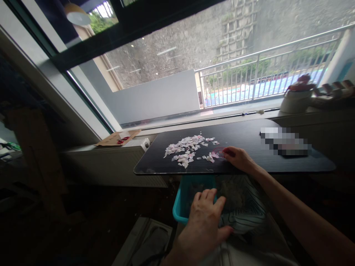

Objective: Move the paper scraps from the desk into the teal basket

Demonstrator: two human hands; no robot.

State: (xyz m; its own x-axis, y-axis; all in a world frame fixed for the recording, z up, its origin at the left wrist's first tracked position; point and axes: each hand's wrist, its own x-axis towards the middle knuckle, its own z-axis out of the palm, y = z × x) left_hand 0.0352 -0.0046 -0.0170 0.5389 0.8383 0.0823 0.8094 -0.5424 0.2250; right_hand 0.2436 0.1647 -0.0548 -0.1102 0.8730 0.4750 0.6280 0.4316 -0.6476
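Observation:
On the dark table (238,136) my right hand (237,158) is closed, its fingertips pinching a thin pinkish-red looped thing (219,150) whose kind I cannot make out. Right beside it lies a small cluster of paper scraps (210,156). A larger loose heap of white and pink scraps (184,144) spreads farther left. Below the table's front edge my left hand (203,218) hangs with fingers apart, holding nothing. Behind it is a turquoise plastic bin (179,207), partly covered by the hand. A pale bag with dark lines (244,218) sits to the bin's right.
A pixelated flat object (285,142) lies at the table's right. Beyond the table run a window sill and glass. A white pot-like container (296,99) stands at the right sill. Cardboard (116,138) rests on the radiator (138,144). A box (149,236) is on the floor.

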